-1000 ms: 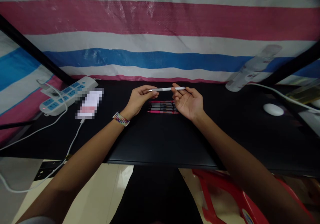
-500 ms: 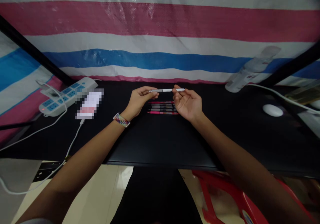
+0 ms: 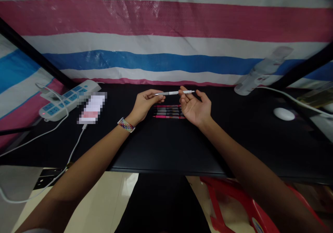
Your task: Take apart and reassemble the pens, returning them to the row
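Observation:
My left hand [image 3: 145,102] pinches a white and grey pen [image 3: 172,93] near its metal-tipped end, holding it level above the desk. Palm up, my right hand [image 3: 196,108] is at the pen's white end, its fingers touching or just beside the barrel and its thumb held apart. Below the pen, several pens with pink, grey and dark parts [image 3: 168,114] lie side by side in a stack of rows on the black desk [image 3: 166,146]. My right fingers cover their right ends.
A white power strip [image 3: 70,100] and a blurred-out phone [image 3: 93,108] on a cable are at left. At right stand a clear bottle [image 3: 256,75] and a white mouse [image 3: 284,114]. Striped sheeting [image 3: 166,21] hangs behind; a red stool [image 3: 221,194] is below the desk's front edge.
My right thumb has lifted away from the pen's white end, and its fingers have opened a little. The pen's right end tilts slightly higher. My left hand keeps its pinch.

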